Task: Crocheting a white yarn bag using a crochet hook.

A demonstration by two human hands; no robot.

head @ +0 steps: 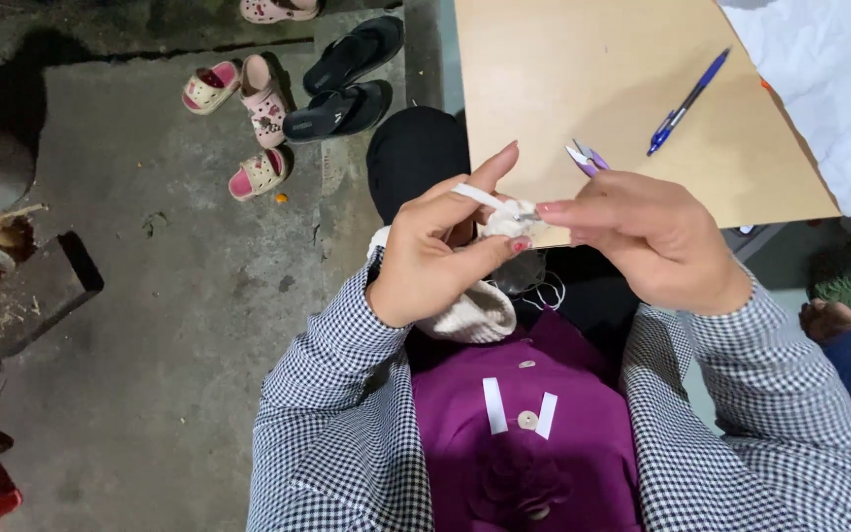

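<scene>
The left hand (pixel 435 258) is curled shut around a cream knitted piece (pixel 475 313), which bunches below the palm and hangs against the lap, just above a purple garment (pixel 544 433) with pale buttons and two white strips. Between the left thumb and forefinger a thin white hook (pixel 475 195) slants up to the left, its tip meeting the yarn at the top of the knitted piece. The right hand (pixel 657 241) sits just beside the left, its fingers (pixel 568 210) pinched together at the same spot, closed on the small bit of yarn by the hook's tip; how exactly it grips the strand is too small to tell. Thin white thread (pixel 544 291) loops loosely below the hands. Both wrists wear black-and-white checked sleeves (pixel 327 414). Beyond the hands stands a light wooden table (pixel 563 79); near its edge, just above the right hand, lie small purple-handled snips (pixel 586 158), and farther right a blue pen (pixel 687 101) lies slanted, next to white cloth (pixel 829 79) at the corner. On the concrete floor (pixel 169 296) to the left are black flip-flops (pixel 347 84) and several pink sandals (pixel 248 108). A green ball of yarn (pixel 847 288) lies at the right beside another person's bare foot (pixel 829 317).
</scene>
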